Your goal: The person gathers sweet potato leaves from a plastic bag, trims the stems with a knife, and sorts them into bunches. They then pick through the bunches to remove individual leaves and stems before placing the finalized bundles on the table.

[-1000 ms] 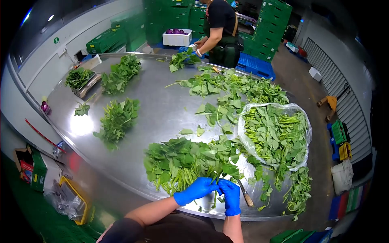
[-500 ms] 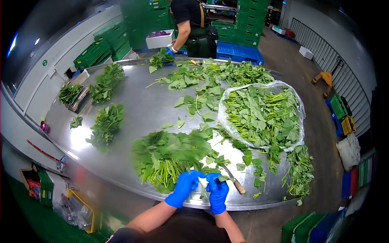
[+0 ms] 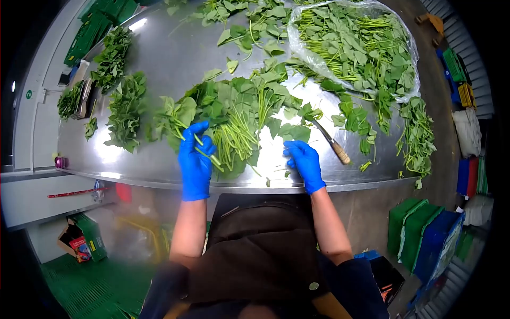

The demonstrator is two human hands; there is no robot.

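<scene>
Both hands wear blue gloves. My left hand (image 3: 195,167) is closed around a few leafy green stems (image 3: 175,119), their cut ends pointing toward my body. Just right of it, a heap of leafy greens (image 3: 234,138) lies on the steel table (image 3: 154,167), with stems toward me. My right hand (image 3: 306,166) is over the table's front part, fingers curled together; whatever sits between the fingertips, if anything, is too small to make out. A knife (image 3: 340,152) with a wooden handle lies beyond and right of that hand, its blade tip near loose leaves.
A clear plastic bag (image 3: 416,80) full of greens stands open at the back right. Loose stems (image 3: 417,135) trail over the right edge. Bunches of greens (image 3: 126,109) lie at the left, near a small dark holder (image 3: 84,99) of greens. Crates (image 3: 417,231) stand on the floor at right.
My hands have moved apart, the left going left with stems in it and the right going right. The view has tilted down, so the other person is out of sight.
</scene>
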